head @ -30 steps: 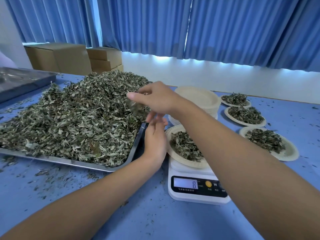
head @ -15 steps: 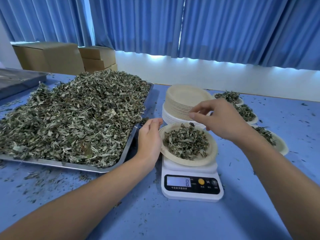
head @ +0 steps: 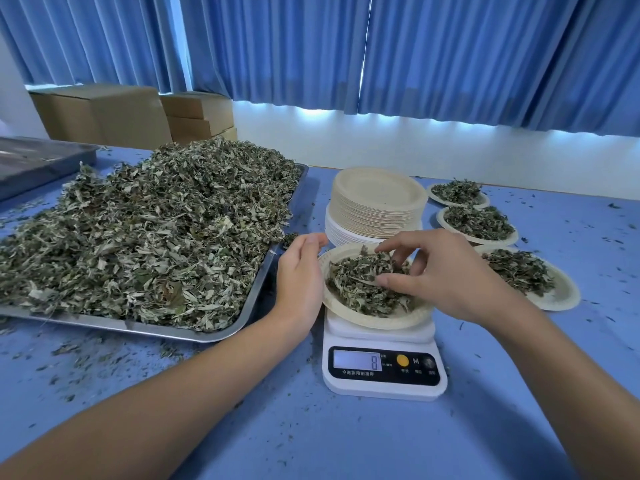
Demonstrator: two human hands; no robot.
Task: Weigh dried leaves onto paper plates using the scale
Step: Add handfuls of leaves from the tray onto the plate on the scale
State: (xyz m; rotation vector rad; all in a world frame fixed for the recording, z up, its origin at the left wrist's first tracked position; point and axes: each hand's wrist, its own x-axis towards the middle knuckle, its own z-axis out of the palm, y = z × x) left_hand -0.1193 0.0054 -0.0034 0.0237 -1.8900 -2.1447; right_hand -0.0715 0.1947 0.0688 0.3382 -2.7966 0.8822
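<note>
Dried leaves sit on the paper plate atop the scale, which reads 8. The right hand curls its fingers into them, pinching some. The left hand, fingers straight, touches the plate's rim at 9 o'clock.

Leaf tray L of scale, plate stack behind, filled plates R; free tabletop in front.

Blue curtains, white wall
</note>
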